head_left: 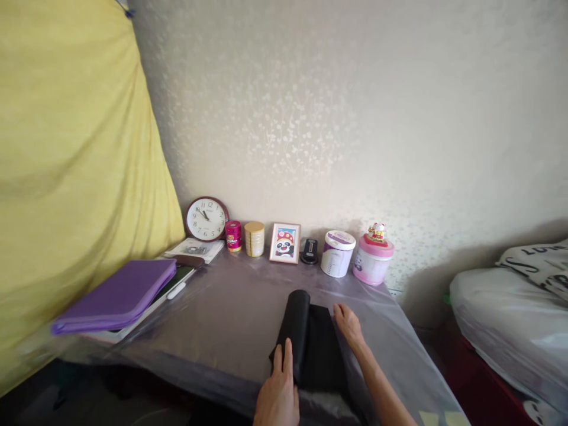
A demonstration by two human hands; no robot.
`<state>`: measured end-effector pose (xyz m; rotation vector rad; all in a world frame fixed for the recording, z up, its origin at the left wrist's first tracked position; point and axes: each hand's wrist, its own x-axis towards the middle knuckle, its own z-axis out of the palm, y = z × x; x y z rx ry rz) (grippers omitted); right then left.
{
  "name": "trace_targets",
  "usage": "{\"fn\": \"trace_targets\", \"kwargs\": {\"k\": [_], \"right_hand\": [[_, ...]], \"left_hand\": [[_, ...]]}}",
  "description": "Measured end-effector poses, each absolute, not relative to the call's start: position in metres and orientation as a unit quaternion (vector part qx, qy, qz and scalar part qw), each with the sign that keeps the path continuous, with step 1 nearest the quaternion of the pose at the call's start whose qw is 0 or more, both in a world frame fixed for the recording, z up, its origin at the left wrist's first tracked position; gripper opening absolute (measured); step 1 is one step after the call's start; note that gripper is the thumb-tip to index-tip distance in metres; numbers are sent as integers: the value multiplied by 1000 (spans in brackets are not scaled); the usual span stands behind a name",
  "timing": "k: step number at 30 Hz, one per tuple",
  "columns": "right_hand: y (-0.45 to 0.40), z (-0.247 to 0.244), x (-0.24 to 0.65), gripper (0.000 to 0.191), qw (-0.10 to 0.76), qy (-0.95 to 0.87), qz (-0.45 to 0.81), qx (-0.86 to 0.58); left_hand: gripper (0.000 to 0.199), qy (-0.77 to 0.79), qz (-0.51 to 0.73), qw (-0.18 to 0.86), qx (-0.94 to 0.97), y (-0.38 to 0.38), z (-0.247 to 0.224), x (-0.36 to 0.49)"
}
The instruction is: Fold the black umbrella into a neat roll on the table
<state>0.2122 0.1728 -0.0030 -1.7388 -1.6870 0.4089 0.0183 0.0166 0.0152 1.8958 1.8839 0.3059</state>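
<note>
A black cloth [316, 355] lies on the table at lower centre of the frame, its left part rolled into a thick, soft cylinder [296, 331] and its right part spread flat in a matt, dark rectangle with a few faint creases. The roll runs from the far edge of the cloth towards the person and leans slightly to the left of the frame. The left hand [278, 393] is open, with straight fingers [284, 361] against the near end of the roll, not clearly gripping it. The right hand [349, 326] is also open, its fingertips [338, 312] resting on the far right corner of the flat part. The table [231, 319] is covered with a clear plastic sheet [390, 337]. At upper left of the table lies a purple zip case [115, 297], on a tablet [181, 276]. Along the wall at the back stand a round wall clock [206, 219], a magenta tin [233, 236], a gold tin [254, 239], a framed panda picture [284, 243], a white tub with a purple-trimmed lid [338, 253] and a pink tub [373, 260] topped by a small lucky-cat figurine [377, 232].
</note>
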Motion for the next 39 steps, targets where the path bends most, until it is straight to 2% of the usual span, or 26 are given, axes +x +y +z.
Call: {"fn": "trace_targets", "kwargs": {"k": [5,9,12,21,27,35,39], "right_hand": [[129,-9,217,41,325,-615,278,-663],[115,-4,200,40,358,-651,221,-631],[115,5,191,38,351,-663,200,-631],[126,31,151,32,367,-690,245,-573],[137,28,120,30,343,-698,247,-579],[137,26,100,27,270,-747,174,-582],[132,34,98,25,246,-771,212,-547]], "left_hand": [[70,688,111,199,688,14,16,19],[71,690,114,189,689,13,14,20],[70,688,123,185,690,13,13,20],[69,690,113,203,686,13,17,20],[70,695,92,208,682,15,18,21],[67,686,82,192,697,17,17,17],[66,690,70,188,695,14,19,13]]}}
